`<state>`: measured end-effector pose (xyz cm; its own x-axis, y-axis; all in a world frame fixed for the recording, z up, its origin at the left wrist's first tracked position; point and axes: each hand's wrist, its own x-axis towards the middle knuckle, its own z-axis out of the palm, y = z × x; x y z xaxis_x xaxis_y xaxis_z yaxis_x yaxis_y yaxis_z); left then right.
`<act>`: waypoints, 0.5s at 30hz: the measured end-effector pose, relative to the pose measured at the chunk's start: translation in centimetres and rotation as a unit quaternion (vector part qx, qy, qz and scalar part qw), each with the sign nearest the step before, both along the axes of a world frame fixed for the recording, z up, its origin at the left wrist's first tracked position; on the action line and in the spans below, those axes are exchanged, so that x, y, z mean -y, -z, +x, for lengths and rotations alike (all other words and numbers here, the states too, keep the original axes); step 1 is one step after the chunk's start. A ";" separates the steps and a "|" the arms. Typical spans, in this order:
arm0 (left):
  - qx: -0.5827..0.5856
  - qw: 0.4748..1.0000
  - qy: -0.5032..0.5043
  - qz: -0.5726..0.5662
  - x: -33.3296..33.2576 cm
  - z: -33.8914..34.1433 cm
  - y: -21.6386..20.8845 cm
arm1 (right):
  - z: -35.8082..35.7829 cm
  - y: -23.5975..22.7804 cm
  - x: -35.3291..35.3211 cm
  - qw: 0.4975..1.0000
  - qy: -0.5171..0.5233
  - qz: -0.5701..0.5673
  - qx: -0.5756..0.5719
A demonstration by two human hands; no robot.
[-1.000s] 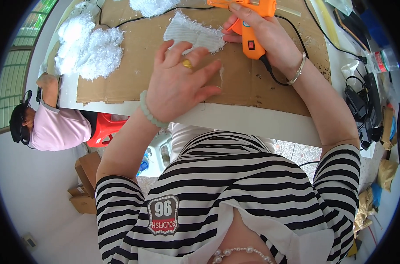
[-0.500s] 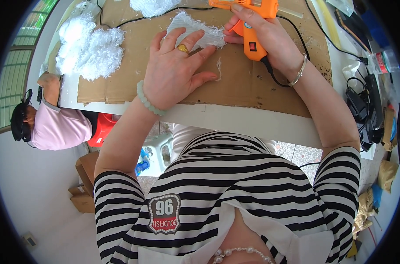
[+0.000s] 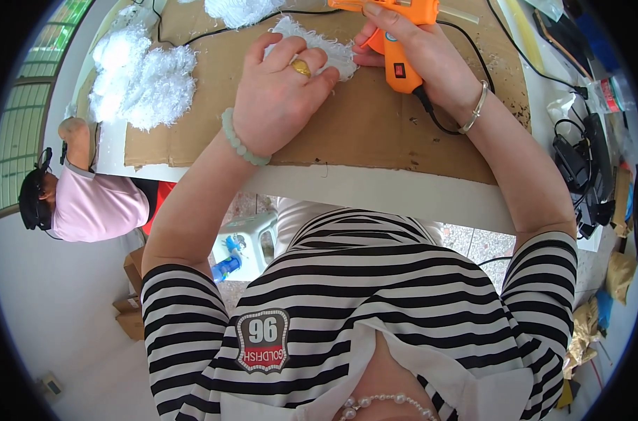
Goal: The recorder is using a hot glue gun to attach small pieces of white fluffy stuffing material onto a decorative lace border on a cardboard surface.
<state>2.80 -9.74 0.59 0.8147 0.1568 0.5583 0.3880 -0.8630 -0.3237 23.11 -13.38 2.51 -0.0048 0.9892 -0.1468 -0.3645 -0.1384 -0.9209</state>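
Note:
An orange hot glue gun (image 3: 399, 67) with a red switch is gripped in my right hand (image 3: 434, 59). Its front end meets the upper picture edge, and its black cord trails from the handle. A white fringed piece of fabric (image 3: 340, 52) lies on the brown cardboard (image 3: 375, 133), beside the right hand's lower fingers. My left hand (image 3: 280, 91) rests at the near left side of this piece, its fingers bent and the thumb drawn in against the index finger. Whatever sits between those fingertips is hidden from view.
Fluffy white bundles (image 3: 143, 84) lie at the far left of the cardboard, and another white bundle (image 3: 242, 8) at the top. Black cables cross the table. Black adapters (image 3: 578, 165) crowd the right edge. A person in a pink top (image 3: 98, 203) is at the left.
My left hand has gone from spread fingers to curled ones, its thumb pulled in. A loose white strand beside the thumb is no longer visible on the cardboard. The glue gun has barely moved.

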 end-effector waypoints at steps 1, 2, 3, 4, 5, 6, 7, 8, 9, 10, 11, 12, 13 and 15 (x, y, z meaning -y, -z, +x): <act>0.009 1.000 0.007 -0.013 -0.3 0.2 0.3 | 0.1 0.1 0.0 1.000 0.001 0.001 0.000; 0.018 0.999 0.014 -0.026 -0.5 0.3 0.5 | 0.1 0.2 -0.1 1.000 -0.011 -0.002 0.004; 0.017 0.999 0.015 -0.026 -0.7 0.5 0.6 | 0.2 0.3 -0.1 1.000 -0.021 -0.007 0.009; 0.050 0.995 -0.003 -0.086 -0.9 0.6 0.6 | 0.2 0.3 -0.1 1.000 -0.020 -0.007 0.009; 0.083 0.986 -0.021 -0.144 -1.1 0.8 0.7 | 0.0 0.1 0.0 1.000 -0.008 -0.009 0.006; 0.083 0.986 -0.022 -0.145 -1.2 0.9 0.8 | -0.2 0.0 0.0 1.000 0.003 -0.010 0.003; 0.087 0.982 -0.044 -0.161 -1.4 1.0 1.0 | -0.1 0.0 -0.1 1.000 0.002 -0.010 0.003; 0.091 0.978 -0.067 -0.177 -1.4 1.0 1.1 | -0.1 0.1 -0.1 1.000 -0.001 -0.014 0.006; 0.092 0.978 -0.066 -0.177 -1.5 1.2 1.2 | 0.1 0.2 0.0 1.000 -0.003 -0.018 0.010; 0.095 0.977 -0.074 -0.177 -1.5 1.3 1.3 | 0.5 0.9 -0.3 1.000 -0.002 -0.017 0.011; 0.099 0.976 -0.082 -0.178 -1.6 1.4 1.4 | 1.1 2.1 -0.8 0.999 -0.008 0.019 -0.029; 0.100 0.975 -0.084 -0.178 -1.6 1.5 1.4 | 0.8 2.1 -1.0 0.996 -0.018 0.055 -0.070; 0.116 0.967 -0.104 -0.199 -1.8 1.5 1.4 | 0.8 1.9 -0.8 0.996 -0.020 0.054 -0.069; 0.134 0.958 -0.124 -0.220 -2.1 1.7 1.3 | 0.9 0.4 0.3 0.997 0.011 0.071 -0.006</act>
<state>4.47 -7.67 -0.72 0.5582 0.5961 0.5771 0.6178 -0.7629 0.1905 23.97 -13.64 2.09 0.0160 0.9999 -0.0061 -0.3762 0.0004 -0.9266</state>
